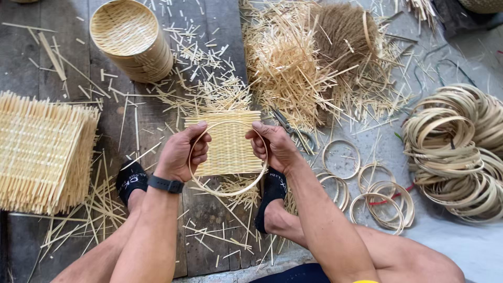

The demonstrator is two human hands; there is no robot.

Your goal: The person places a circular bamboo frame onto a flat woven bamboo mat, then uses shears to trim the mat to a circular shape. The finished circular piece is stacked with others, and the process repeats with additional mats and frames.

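Gripping thin bamboo hoop (229, 192) over flat woven mat (228, 142).

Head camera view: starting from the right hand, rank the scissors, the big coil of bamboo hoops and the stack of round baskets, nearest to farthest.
From the right hand:
1. scissors, just beyond it on the floor.
2. big coil of bamboo hoops, far right.
3. stack of round baskets, upper left, past the left hand.

I have just one view, from the camera on the person's head, looking steeply down and forward from close above the left hand (181, 153) and right hand (273, 147) onto the plank floor (209, 220), feet at frame bottom
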